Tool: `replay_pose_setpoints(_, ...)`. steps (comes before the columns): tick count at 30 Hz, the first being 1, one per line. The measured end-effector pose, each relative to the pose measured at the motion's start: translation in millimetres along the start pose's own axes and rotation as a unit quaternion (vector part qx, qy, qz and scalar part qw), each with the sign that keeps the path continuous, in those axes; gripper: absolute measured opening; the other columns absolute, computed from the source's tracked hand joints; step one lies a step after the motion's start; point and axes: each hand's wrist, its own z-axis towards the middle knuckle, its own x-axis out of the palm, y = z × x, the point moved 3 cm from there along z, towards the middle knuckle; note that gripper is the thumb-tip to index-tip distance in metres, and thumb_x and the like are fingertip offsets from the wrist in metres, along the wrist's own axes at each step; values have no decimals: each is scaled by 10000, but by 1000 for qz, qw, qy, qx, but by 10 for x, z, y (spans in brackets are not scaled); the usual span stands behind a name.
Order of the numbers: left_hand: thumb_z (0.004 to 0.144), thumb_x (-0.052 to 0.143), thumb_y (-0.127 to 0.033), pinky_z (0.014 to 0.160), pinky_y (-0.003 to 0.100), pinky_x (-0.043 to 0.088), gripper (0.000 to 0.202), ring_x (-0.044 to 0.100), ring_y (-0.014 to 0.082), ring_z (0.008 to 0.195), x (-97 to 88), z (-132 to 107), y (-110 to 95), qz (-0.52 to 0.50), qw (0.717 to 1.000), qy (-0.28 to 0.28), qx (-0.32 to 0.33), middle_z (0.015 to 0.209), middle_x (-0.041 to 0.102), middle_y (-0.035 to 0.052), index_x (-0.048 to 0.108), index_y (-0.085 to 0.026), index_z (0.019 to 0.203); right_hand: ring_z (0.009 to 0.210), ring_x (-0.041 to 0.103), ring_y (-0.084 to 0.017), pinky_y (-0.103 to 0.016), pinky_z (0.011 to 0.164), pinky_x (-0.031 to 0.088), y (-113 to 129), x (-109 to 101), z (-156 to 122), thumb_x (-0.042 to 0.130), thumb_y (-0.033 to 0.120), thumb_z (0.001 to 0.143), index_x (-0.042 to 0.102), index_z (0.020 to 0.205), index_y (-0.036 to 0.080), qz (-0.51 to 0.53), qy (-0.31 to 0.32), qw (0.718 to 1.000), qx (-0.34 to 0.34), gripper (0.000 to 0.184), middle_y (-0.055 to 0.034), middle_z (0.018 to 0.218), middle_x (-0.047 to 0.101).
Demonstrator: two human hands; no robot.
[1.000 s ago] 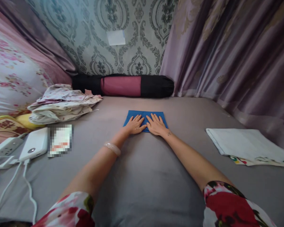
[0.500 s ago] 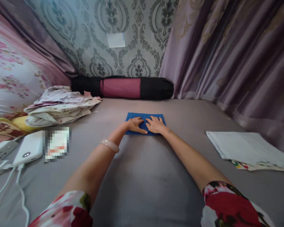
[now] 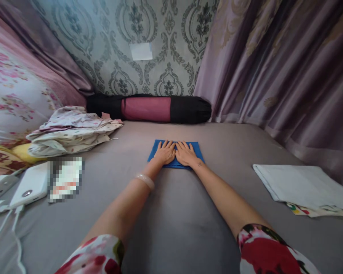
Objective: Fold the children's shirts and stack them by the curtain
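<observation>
A folded blue cloth (image 3: 199,153) lies flat on the grey bed sheet (image 3: 171,213), straight in front of me. On its left half rests my left hand (image 3: 165,153), palm down, fingers stretched away from me. My right hand (image 3: 186,153) lies palm down on the right half, its fingers also extended. The two hands sit side by side, nearly touching at the middle of the cloth. Both cover much of its surface; the far corners and a strip of the near edge show.
Behind the cloth lies a long black and maroon bag (image 3: 145,109) against the wall. At left are crumpled patterned fabric (image 3: 71,131), a white power bank (image 3: 31,184) with cables, a power strip (image 3: 1,186) and a blurred paper (image 3: 65,179). Folded white fabric (image 3: 300,182) lies at right.
My left hand has turned so that its fingers point forward and has moved closer to my right hand. Both hands stay on the blue cloth. The view has shifted slightly.
</observation>
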Motion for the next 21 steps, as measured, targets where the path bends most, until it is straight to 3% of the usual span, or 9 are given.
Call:
replay_pose_setpoints(8, 957, 246, -346, 1152, 528, 165, 533, 214, 294, 1435, 4, -7, -3, -2, 1000, -19, -8, 1540, 313, 97, 349, -182, 1454, 1437, 171, -244, -511, 1153, 116, 2, 5, -19, 247, 316, 949, 324, 1477, 127, 0, -11, 1000, 0, 566, -89, 1555, 270)
replay_pose_setpoints(14, 958, 257, -405, 1144, 587, 97, 554, 128, 309, 1456, -57, -48, -5, -3, 992, -101, -75, 1558, 268, 102, 321, -223, 1477, 1444, 129, -276, -558, 1136, 68, 5, -27, -83, 283, 323, 951, 310, 1485, 171, -33, -119, 991, 47, 557, -106, 1574, 210)
replay_pose_setpoints(18, 960, 247, -430, 1113, 625, 146, 541, 221, 333, 1426, -31, -31, -5, -12, 997, -37, -71, 1531, 326, 113, 369, -234, 1449, 1422, 197, -296, -577, 1123, 107, -22, 6, -57, 283, 340, 949, 373, 1454, 160, -27, -87, 992, 84, 543, -127, 1543, 287)
replay_pose_setpoints(21, 963, 239, -433, 1101, 628, 170, 539, 236, 338, 1420, -25, -20, 1, -9, 997, -24, -69, 1533, 320, 123, 385, -225, 1437, 1406, 236, -299, -570, 1118, 144, -31, 17, -31, 286, 344, 946, 401, 1438, 166, -21, -64, 994, 89, 537, -129, 1530, 316)
